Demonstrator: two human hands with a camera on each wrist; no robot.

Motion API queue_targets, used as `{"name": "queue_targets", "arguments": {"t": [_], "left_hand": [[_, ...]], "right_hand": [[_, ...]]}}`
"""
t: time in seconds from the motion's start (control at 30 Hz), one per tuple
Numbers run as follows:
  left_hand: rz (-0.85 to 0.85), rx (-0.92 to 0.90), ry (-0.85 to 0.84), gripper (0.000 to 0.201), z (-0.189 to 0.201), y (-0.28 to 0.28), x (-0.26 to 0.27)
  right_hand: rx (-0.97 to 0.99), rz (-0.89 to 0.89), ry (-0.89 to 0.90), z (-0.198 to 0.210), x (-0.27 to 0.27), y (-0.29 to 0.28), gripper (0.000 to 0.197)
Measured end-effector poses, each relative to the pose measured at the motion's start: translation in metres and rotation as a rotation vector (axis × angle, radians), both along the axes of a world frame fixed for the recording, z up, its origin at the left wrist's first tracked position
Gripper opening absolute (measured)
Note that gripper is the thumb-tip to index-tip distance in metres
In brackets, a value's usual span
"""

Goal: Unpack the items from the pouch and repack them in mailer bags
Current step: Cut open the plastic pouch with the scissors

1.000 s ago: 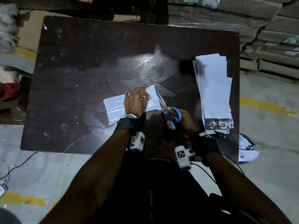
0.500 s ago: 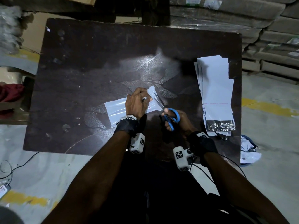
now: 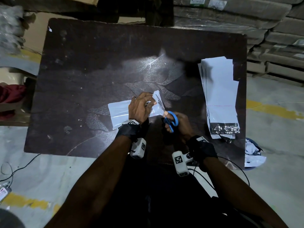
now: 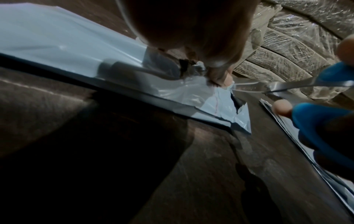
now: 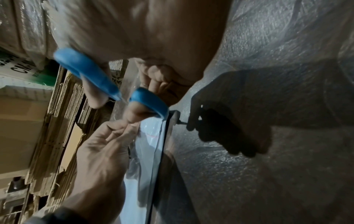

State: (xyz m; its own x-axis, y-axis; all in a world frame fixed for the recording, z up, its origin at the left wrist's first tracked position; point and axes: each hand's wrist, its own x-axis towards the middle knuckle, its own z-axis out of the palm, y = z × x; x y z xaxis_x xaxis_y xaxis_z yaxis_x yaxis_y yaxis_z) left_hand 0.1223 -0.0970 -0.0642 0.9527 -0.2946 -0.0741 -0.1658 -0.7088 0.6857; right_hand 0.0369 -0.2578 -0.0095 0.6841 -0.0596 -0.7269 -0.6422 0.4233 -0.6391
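At frame centre, a white pouch [image 3: 120,111] (glossy, a thin red line near its right end) lies flat on the table [image 3: 98,63]. The left hand [image 3: 139,107] pinches its end; the right hand [image 3: 178,123] grips blue scissors [image 3: 171,120], blades at that end.

Beyond your hands: dark worn tabletop [image 3: 102,66], wrapped cardboard stacks [image 3: 246,18] behind; grey floor [image 3: 273,122], yellow stripe [image 3: 271,109] rightward.
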Motion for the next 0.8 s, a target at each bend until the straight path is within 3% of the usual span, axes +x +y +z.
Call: {"name": "queue_targets", "arguments": {"t": [0.3,0.53,0.8], "left_hand": [[-0.032,-0.014,-0.048,0.018,0.003,0.008,-0.004],[-0.034,-0.053,-0.084,0.017,0.007,0.009,-0.01],[-0.161,-0.011,-0.172,0.01,0.001,0.015,-0.013]], "right_hand": [[-0.053,0.012,-0.007,-0.004,-0.001,-0.001,0.02],[-0.017,0.09,0.005,0.003,0.003,-0.007,0.031],[0.017,0.091,0.073,0.01,0.014,-0.014,0.031]]}}
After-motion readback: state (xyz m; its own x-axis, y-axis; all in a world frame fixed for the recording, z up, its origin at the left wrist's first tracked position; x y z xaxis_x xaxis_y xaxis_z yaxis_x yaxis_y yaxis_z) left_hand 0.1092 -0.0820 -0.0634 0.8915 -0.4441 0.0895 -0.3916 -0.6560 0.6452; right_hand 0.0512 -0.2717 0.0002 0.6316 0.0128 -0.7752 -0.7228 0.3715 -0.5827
